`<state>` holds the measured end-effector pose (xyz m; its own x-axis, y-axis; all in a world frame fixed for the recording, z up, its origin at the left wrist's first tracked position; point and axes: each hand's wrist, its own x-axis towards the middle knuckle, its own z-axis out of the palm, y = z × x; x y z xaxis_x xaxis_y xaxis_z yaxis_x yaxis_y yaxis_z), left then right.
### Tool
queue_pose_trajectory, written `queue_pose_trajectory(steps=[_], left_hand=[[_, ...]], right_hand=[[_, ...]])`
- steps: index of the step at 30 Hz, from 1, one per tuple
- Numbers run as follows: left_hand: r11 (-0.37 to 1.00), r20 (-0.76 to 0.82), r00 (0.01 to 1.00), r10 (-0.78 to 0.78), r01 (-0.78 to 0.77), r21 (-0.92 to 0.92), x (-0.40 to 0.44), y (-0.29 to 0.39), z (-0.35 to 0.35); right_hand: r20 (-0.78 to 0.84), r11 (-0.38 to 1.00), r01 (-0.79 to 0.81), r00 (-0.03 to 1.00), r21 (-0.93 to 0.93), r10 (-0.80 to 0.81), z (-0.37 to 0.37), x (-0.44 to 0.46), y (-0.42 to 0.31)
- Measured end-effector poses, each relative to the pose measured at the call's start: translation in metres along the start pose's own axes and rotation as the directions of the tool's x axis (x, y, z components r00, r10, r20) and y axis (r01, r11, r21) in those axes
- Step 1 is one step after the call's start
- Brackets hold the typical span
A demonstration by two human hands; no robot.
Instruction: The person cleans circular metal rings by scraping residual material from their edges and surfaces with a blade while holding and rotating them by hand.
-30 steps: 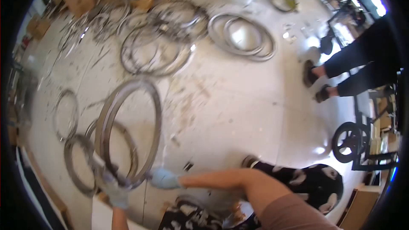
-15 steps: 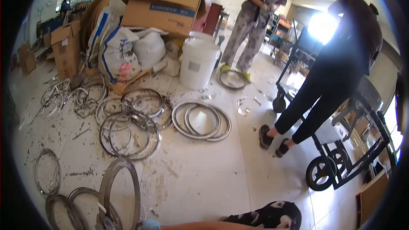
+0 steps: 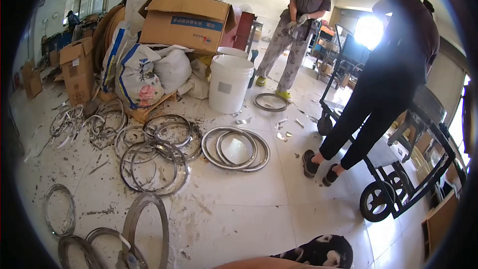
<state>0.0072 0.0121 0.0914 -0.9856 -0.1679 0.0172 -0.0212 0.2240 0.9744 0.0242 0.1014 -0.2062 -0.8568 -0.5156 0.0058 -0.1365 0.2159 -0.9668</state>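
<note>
A large grey metal ring [image 3: 163, 219] stands tilted on edge at the lower left, its bottom cut off by the frame. My gloved left hand [image 3: 130, 260] shows only in small part at the bottom edge, its fingers closed at the ring's near left side. Beside the fingers is a thin white strip [image 3: 125, 240]. My right hand is out of frame; just a bare forearm crosses the bottom edge. Smaller dark rings [image 3: 69, 251] lie left of the large one, with a thin shiny ring [image 3: 46, 209] behind them.
Several metal rings [image 3: 149, 167] and scraps cover the floor ahead, with two wide rings [image 3: 235, 165] right of them. Behind are a white bucket [image 3: 224, 89], sacks [image 3: 142, 82] and a cardboard box [image 3: 184, 22]. A person [image 3: 303, 15] faces this way; another [image 3: 368, 99] stands near a wheeled cart [image 3: 378, 201].
The view has tilted up from the floor to the room. Both gloved hands were visible at the large ring; now the right is out of frame and the left barely shows.
</note>
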Motion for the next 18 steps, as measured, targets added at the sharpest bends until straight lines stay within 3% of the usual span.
queue_pose_trajectory(steps=[1,2,3,4,5,7,9,10,11,12,13,14,15,16,17,18], left_hand=[[0.997,0.012,0.999,-0.053,0.053,-0.062,0.001,-0.005,0.0],[0.986,0.027,0.993,-0.111,0.113,-0.123,0.0,-0.012,0.0],[0.985,0.051,0.994,-0.098,0.104,-0.136,0.001,-0.028,-0.002],[0.986,0.04,0.993,-0.11,0.114,-0.125,0.002,-0.027,-0.003],[0.978,0.063,0.987,-0.145,0.152,-0.144,0.002,-0.023,-0.003],[0.967,0.069,0.974,-0.215,0.222,-0.124,0.003,-0.008,-0.002],[0.963,-0.043,0.966,-0.254,0.256,0.079,0.003,-0.018,-0.002],[0.641,0.117,0.954,0.278,-0.275,0.717,0.009,-0.047,-0.013],[0.824,0.205,0.972,-0.114,-0.023,0.566,0.007,-0.075,-0.033],[0.884,0.054,0.995,-0.083,0.048,0.466,0.008,-0.088,-0.033],[0.822,0.105,0.953,0.284,-0.299,0.484,0.022,-0.08,-0.022],[0.983,-0.11,0.994,0.016,0.005,0.184,0.016,-0.058,-0.016],[0.989,-0.076,0.993,-0.088,0.096,0.116,0.019,-0.055,-0.019],[0.984,-0.031,0.984,-0.173,0.174,0.032,0.021,-0.055,-0.022],[0.978,-0.044,0.979,-0.198,0.201,0.06,0.018,-0.053,-0.021],[0.982,-0.037,0.981,-0.189,0.188,-0.016,0.018,-0.048,-0.015]], right_hand=[[0.113,0.971,-0.238,0.966,0.02,0.234,-0.03,0.0,-0.019],[0.232,0.884,-0.467,0.861,0.011,0.452,-0.045,-0.005,-0.036],[0.246,0.882,-0.47,0.858,0.021,0.451,-0.041,-0.009,-0.044],[0.126,0.973,-0.209,0.967,-0.095,0.219,-0.033,-0.012,-0.05],[0.038,0.972,0.05,0.998,-0.23,-0.043,-0.028,-0.02,-0.056],[0.068,0.963,-0.032,0.996,-0.268,0.052,-0.031,-0.018,-0.034],[0.139,0.923,-0.14,0.97,-0.357,0.201,-0.036,-0.013,0.005],[0.201,0.909,-0.175,0.943,-0.378,0.265,-0.036,-0.008,0.02],[0.248,0.889,-0.228,0.906,-0.396,0.343,-0.034,-0.001,0.038],[0.26,0.845,-0.399,0.826,-0.356,0.5,-0.043,-0.002,-0.016],[0.146,0.892,-0.369,0.898,-0.261,0.414,-0.03,-0.017,-0.049],[0.166,0.898,-0.377,0.894,-0.227,0.417,-0.031,-0.021,-0.083],[0.214,0.914,-0.365,0.892,-0.179,0.398,-0.031,-0.018,-0.085],[0.253,0.891,-0.362,0.867,-0.274,0.43,-0.034,-0.009,-0.066],[0.279,0.858,-0.346,0.841,-0.38,0.463,-0.037,-0.002,-0.046],[0.207,0.82,-0.447,0.818,-0.358,0.536,-0.052,0.008,-0.049]])
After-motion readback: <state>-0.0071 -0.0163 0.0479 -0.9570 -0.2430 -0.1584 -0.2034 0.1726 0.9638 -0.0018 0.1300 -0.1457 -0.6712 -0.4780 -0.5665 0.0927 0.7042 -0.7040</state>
